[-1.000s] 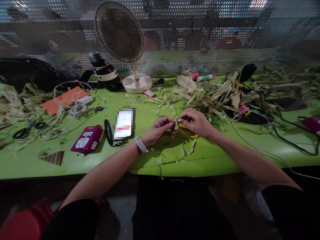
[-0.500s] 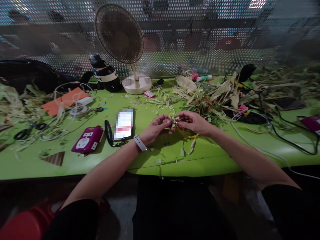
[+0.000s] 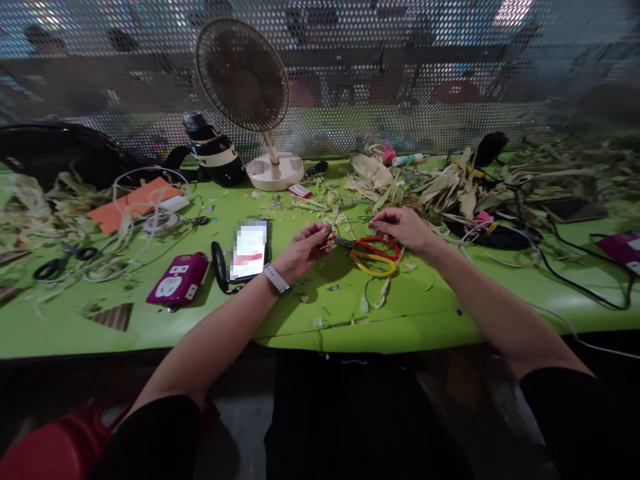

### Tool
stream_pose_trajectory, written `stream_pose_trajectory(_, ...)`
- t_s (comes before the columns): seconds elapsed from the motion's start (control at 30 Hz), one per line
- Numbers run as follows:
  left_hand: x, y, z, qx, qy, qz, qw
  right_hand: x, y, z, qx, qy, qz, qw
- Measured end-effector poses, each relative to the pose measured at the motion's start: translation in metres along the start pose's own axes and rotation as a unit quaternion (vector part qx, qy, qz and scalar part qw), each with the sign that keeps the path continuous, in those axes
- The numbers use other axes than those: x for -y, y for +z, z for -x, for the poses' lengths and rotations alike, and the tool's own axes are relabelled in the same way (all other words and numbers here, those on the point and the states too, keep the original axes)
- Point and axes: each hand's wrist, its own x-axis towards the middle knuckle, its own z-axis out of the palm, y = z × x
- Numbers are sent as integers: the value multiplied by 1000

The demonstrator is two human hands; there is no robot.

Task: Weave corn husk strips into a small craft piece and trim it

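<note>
1. Between my two hands, on the bright green tabletop (image 3: 430,313), lie the red-handled scissors (image 3: 373,248), resting on a loop of yellow strip (image 3: 373,267); their dark blade end points at my left hand (image 3: 303,250).
2. My left hand has its fingers curled together at that blade end; whether it pinches a small husk scrap I cannot tell.
3. My right hand (image 3: 403,227) hovers just beyond the red handles, thumb and forefinger pinched on a thin pale sliver, too small to identify.
4. To do this well, I judge the fine piece should stay pinched lightly and low over the table, with the blades kept away from fingertips.
5. Just past my right hand sits the heap of dried corn husks (image 3: 440,187), crowding that side.
6. Beside my left wrist lie a smartphone (image 3: 249,250) and a magenta power strip (image 3: 179,281), limiting room there.
7. Further behind my left hand stands a beige desk fan (image 3: 250,87); cables (image 3: 565,267) trail off right.
</note>
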Motion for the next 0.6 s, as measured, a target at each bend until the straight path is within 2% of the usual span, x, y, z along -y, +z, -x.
stream_pose_trajectory(0.03, -1, -1, -1, -10, 2, 4, 1000, 0, -3, 0, -32, -14, 74, 997)
stream_pose_trajectory(0.1, -3, -3, -3, -35, 11, 15, 999, 5, -10, 3, -115, -50, 224, 966)
stream_pose_trajectory(0.17, -4, -4, -6, -66, 20, 32, 997, 16, -13, 10, -147, -67, 320, 933)
stream_pose_trajectory(0.2, -4, -5, -7, -81, 26, 42, 996, 22, -14, 14, -116, -62, 341, 931)
stream_pose_trajectory(0.27, -5, -5, -8, -106, 36, 64, 992, 33, -10, 21, 23, -12, 348, 937)
stream_pose_trajectory(0.3, -5, -5, -9, -117, 40, 74, 990, 37, -7, 25, 97, 5, 356, 929)
stream_pose_trajectory(0.37, -6, -5, -9, -126, 45, 89, 987, 41, 2, 29, 162, 2, 407, 899)
stream_pose_trajectory(0.47, -7, -4, -8, -120, 44, 97, 987, 36, 13, 30, 173, -22, 453, 874)
stream_pose_trajectory(0.6, -8, -1, -6, -113, 33, 114, 987, 27, 18, 24, 176, -5, 435, 883)
